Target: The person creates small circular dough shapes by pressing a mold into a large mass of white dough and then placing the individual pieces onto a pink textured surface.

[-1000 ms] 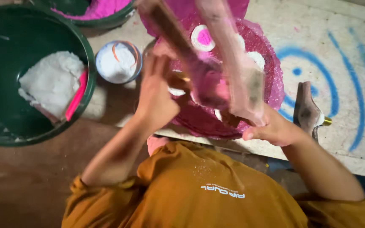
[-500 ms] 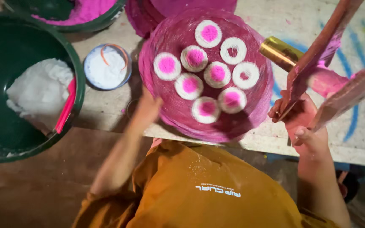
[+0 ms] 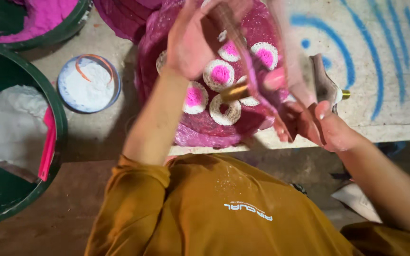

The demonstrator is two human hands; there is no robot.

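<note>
My right hand (image 3: 330, 129) is closed around the lower ends of two long pink-stained sticks (image 3: 262, 80) that slant up over the pink tray (image 3: 200, 138). A brass cylinder (image 3: 236, 92) sits at the sticks, just above the tray. My left hand (image 3: 191, 42) is raised over the tray's left part, against the upper end of one stick; motion blur hides its grip. On the tray lie several white rings filled with pink powder (image 3: 220, 74).
A small bowl of white powder (image 3: 88, 84) stands left of the tray. A large green tub (image 3: 58, 114) holds white powder and a pink scoop (image 3: 48, 147). Another green tub with pink powder (image 3: 34, 14) is at the back left. A dark brass-tipped object (image 3: 326, 83) lies on the blue-painted tabletop (image 3: 380, 61).
The sticks have swung from the right of the tray back over it. My left hand has risen from the tray's near edge up to the sticks.
</note>
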